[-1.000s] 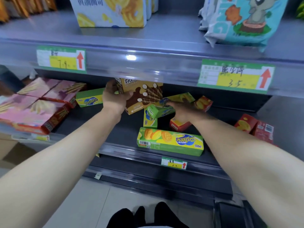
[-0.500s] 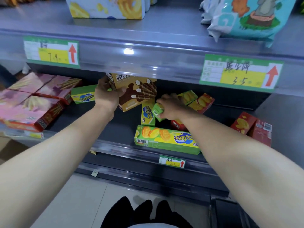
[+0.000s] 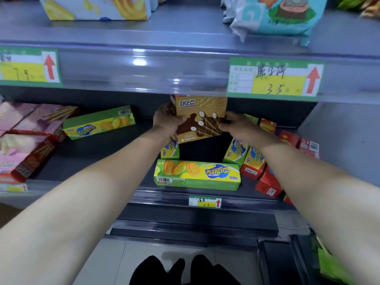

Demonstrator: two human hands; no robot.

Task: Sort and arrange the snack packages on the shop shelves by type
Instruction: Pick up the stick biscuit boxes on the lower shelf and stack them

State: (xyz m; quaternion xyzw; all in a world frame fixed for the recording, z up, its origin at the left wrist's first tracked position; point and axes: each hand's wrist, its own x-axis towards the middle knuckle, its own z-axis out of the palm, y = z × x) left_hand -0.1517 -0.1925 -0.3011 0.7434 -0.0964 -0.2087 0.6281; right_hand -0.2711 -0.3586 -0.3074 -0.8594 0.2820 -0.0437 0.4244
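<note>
Head view shows the brown box (image 3: 200,118) in the middle of the frame, held up over the shelf (image 3: 102,157). The left hand (image 3: 167,120) grips its left edge and the right hand (image 3: 238,126) holds its right edge. I think sorting is far from done. Green boxes (image 3: 197,174) lie apart, at left and front. Red boxes (image 3: 269,182) sit mixed with green at the right. Pink boxes (image 3: 26,145) at far left look grouped.

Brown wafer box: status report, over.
Left grip and right grip both on the brown wafer box. Box raised, upright, front facing out. Upright green Zecheese boxes flank the gap below.
</note>
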